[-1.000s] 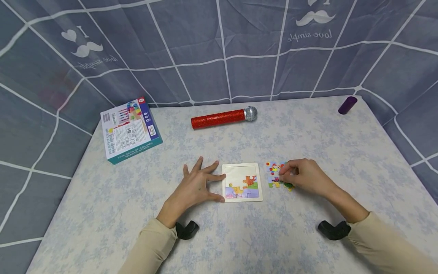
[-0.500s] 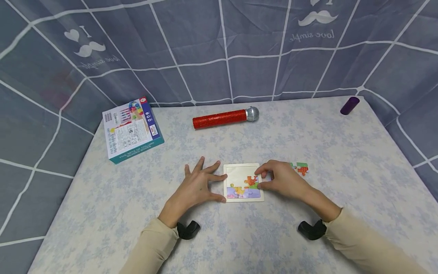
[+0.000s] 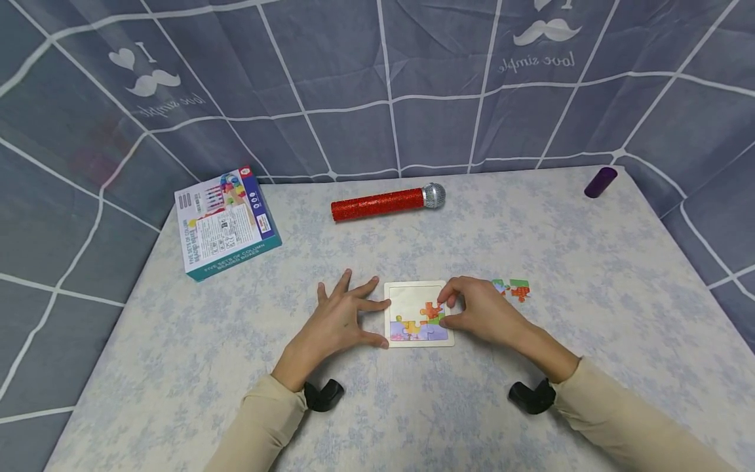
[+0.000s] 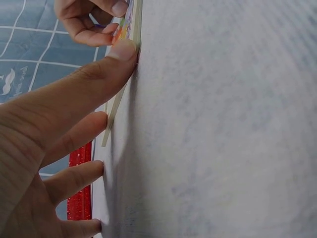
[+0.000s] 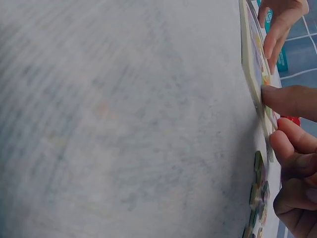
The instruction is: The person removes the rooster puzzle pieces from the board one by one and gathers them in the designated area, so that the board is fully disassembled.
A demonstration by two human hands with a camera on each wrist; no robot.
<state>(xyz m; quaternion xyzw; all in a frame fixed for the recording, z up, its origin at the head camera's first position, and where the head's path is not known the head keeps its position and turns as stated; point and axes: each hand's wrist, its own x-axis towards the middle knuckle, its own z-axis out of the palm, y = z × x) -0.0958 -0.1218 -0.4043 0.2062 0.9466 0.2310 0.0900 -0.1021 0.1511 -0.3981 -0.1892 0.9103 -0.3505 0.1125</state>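
Observation:
A small square jigsaw board [image 3: 407, 293] with a pale raised rim lies mid-table in the head view. Joined purple, orange and green puzzle pieces [image 3: 413, 331] fill its lower part, and the upper left is bare. My left hand [image 3: 339, 321] has its fingers spread on the table, thumb and index fingertip at the board's left edge. At the right edge, my right hand [image 3: 486, 311] pinches a puzzle piece between thumb and index finger; the fingertips mostly hide it. Loose pieces [image 3: 520, 290] lie just behind that hand, and the right wrist view shows several in a row [image 5: 257, 198].
A red glitter microphone [image 3: 383, 203] lies behind the board. Toward the back left rests a teal-edged box [image 3: 227, 223]; a small purple cylinder [image 3: 600, 182] is at the far right corner. A grey-blue gridded cloth [image 3: 354, 85] hangs behind the table.
My right hand has moved left from the loose pieces to the board's right edge, uncovering some pieces behind it. Over the last half second it has barely shifted. The left hand stays put.

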